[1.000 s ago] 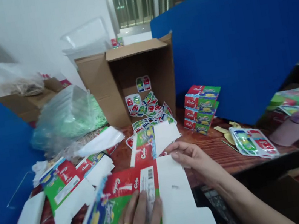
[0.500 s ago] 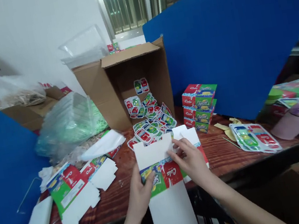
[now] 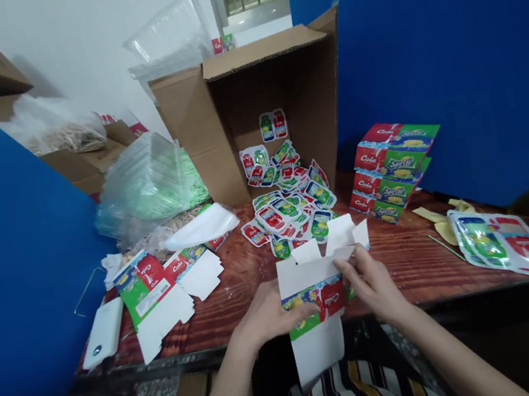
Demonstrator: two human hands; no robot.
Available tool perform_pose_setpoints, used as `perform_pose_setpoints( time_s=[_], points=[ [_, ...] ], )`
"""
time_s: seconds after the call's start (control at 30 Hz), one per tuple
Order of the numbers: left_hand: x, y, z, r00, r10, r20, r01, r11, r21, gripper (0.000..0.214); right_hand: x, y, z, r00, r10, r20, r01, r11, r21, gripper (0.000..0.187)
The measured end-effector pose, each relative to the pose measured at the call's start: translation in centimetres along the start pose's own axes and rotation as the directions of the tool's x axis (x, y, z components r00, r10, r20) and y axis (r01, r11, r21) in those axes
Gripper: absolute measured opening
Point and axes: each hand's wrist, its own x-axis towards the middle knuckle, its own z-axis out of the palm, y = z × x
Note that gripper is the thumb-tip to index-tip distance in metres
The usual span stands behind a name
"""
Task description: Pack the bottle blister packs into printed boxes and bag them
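Between my hands is a small printed carton point(image 3: 330, 296), red and green with "Cola" lettering, its white end flaps standing up and a long white panel hanging down toward my lap. My left hand point(image 3: 269, 315) grips its left side, thumb laid across the printed face. On the right, my right hand point(image 3: 370, 280) pinches the upper right edge near the flaps. Just beyond the carton, a pile of cola and lemon sachets point(image 3: 291, 210) spills from an open cardboard box point(image 3: 194, 142) lying on its side.
Stacked finished cartons point(image 3: 389, 173) stand right of the box. Flat carton blanks point(image 3: 155, 304) and a white power bank point(image 3: 103, 333) lie at left. Larger sachets point(image 3: 503, 242) lie at right on the wooden table point(image 3: 406, 255). Blue partitions point(image 3: 449, 59) flank both sides.
The carton's side flaps have come up and its body is more folded, with less of the hanging panel showing. The view has shifted, so the scene sits further right.
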Motion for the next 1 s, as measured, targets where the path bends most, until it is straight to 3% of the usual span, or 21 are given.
perform_pose_setpoints(
  time_s=[0.07, 0.17, 0.3, 0.4, 0.5, 0.57, 0.67, 0.73, 0.8, 0.9, 1.0],
  points=[
    [-0.7, 1.4, -0.9, 0.998, 0.037, 0.052, -0.049, 0.971, 0.232, 0.051, -1.1, -0.7, -1.3, 0.997, -0.080, -0.005, 0.079, 0.997, -0.008, 0.016],
    [-2.0, 3.0, -1.3, 1.000, -0.009, 0.029, -0.007, 0.865, 0.502, 0.069, -2.9, -1.3, -2.8, 0.985, -0.170, -0.009, 0.170, 0.985, 0.014, 0.009],
    [-3.0, 4.3, 0.2, 0.993, -0.090, -0.073, 0.115, 0.709, 0.696, 0.074, -5.2, -1.6, -3.5, 0.992, -0.112, -0.058, 0.112, 0.994, -0.003, 0.011],
    [-3.0, 5.3, 1.4, 0.986, -0.134, -0.096, 0.162, 0.662, 0.732, 0.071, -6.6, -1.8, -3.8, 0.991, -0.041, -0.127, 0.039, 0.999, -0.018, 0.041],
    [-2.7, 6.6, 0.9, 0.992, -0.085, -0.091, 0.124, 0.678, 0.724, 0.076, -7.7, -2.4, -4.4, 0.965, -0.084, -0.247, 0.082, 0.996, -0.019, 0.063],
    [-2.5, 7.2, -0.2, 0.999, -0.023, -0.035, 0.040, 0.766, 0.642, 0.076, -8.0, -2.8, -4.8, 0.942, -0.155, -0.298, 0.150, 0.988, -0.041, 0.071],
    [-2.0, 7.1, -1.9, 0.989, 0.059, 0.138, -0.103, 0.936, 0.337, 0.068, -8.0, -2.9, -4.9, 0.923, -0.259, -0.283, 0.231, 0.964, -0.128, 0.072],
    [-1.8, 6.5, -2.6, 0.981, 0.074, 0.178, -0.115, 0.966, 0.233, 0.065, -7.9, -2.8, -4.6, 0.914, -0.287, -0.288, 0.246, 0.954, -0.169, 0.070],
    [-2.0, 6.5, -2.9, 0.987, 0.098, 0.128, -0.135, 0.936, 0.324, 0.070, -7.9, -2.8, -4.4, 0.896, -0.308, -0.319, 0.264, 0.949, -0.173, 0.072],
    [-3.5, 7.8, -3.2, 0.971, 0.239, 0.003, -0.196, 0.787, 0.585, 0.079, -8.1, -2.8, -4.0, 0.877, -0.344, -0.336, 0.318, 0.939, -0.131, 0.073],
    [-5.3, 9.6, -2.8, 0.931, 0.325, -0.163, -0.081, 0.622, 0.779, 0.079, -8.1, -2.5, -3.4, 0.872, -0.332, -0.359, 0.316, 0.943, -0.106, 0.071]
  ],
)
